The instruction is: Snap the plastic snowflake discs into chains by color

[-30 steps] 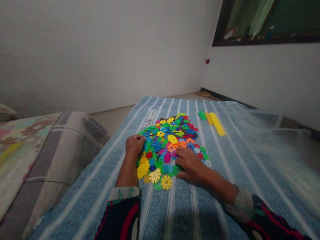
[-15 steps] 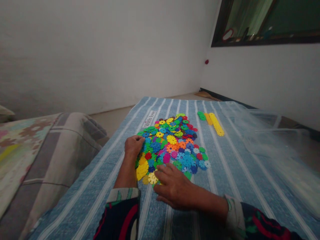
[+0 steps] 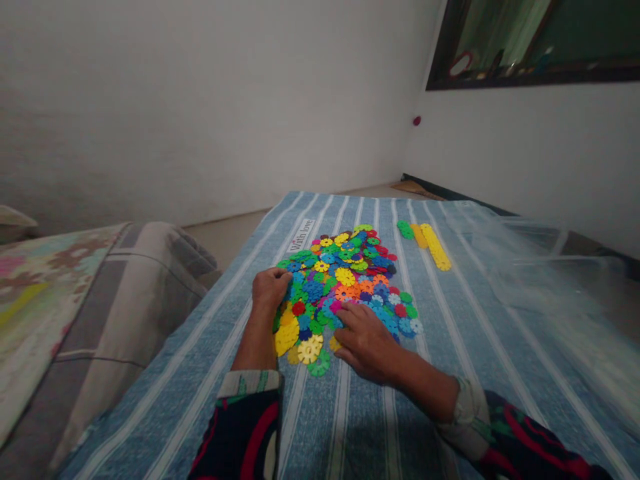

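Note:
A heap of notched plastic flower discs (image 3: 314, 291) in many colours lies on the striped cloth. My left hand (image 3: 270, 288) rests at the heap's left edge, fingers pinched together; what they hold, if anything, is hidden. Over the near right part of the heap is my right hand (image 3: 369, 341), its index finger reaching to a magenta disc (image 3: 336, 307). A yellow disc (image 3: 335, 343) shows between its thumb and a finger. Close by, on the near side, lie a pale yellow disc (image 3: 310, 348) and a green disc (image 3: 320, 364).
Beyond the heap to the right lie a long yellow row of stacked discs (image 3: 436, 248), a short orange row (image 3: 419, 235) and a green row (image 3: 405, 229). Clear plastic containers (image 3: 550, 273) stand on the right. A cloth-covered seat (image 3: 145, 287) is at the left.
My right hand has moved away from me and slightly right, uncovering the pale yellow and green discs. A yellow disc has shifted along with it. The left hand stays at the heap's edge.

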Demonstrator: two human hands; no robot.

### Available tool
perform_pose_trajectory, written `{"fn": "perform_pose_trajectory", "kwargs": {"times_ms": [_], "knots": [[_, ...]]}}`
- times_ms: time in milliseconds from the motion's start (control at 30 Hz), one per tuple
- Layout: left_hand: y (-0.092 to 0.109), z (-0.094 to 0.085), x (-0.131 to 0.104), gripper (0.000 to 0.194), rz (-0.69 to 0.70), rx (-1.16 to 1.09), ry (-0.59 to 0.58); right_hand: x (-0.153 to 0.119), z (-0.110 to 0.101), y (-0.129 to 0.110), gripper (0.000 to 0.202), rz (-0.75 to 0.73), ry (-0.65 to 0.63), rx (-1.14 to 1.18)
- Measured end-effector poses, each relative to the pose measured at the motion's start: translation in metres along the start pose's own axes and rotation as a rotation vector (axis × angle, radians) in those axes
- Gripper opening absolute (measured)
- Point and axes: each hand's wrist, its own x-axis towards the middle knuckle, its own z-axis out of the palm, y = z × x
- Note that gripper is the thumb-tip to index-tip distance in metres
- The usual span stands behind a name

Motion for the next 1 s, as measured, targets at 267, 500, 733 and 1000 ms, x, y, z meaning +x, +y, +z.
{"fn": "perform_pose_trajectory", "kwargs": {"times_ms": [267, 500, 733, 1000], "knots": [[-0.001, 0.002, 0.0, 0.034, 0.005, 0.016, 0.008, 0.005, 0.012, -0.027, 0.039, -0.029, 0.028, -0.016], [0.001, 0.0, 0.0, 0.036, 0.02, 0.037, 0.004, 0.007, 0.019, -0.04, 0.036, 0.017, 0.054, 0.011], [-0.001, 0.001, 0.002, 0.037, 0.018, 0.051, 0.005, 0.007, 0.018, -0.036, 0.018, 0.017, 0.133, 0.148], [0.001, -0.001, 0.001, 0.037, 0.007, 0.054, -0.01, 0.014, -0.024, 0.03, 0.016, 0.295, 0.187, 0.259]]}}
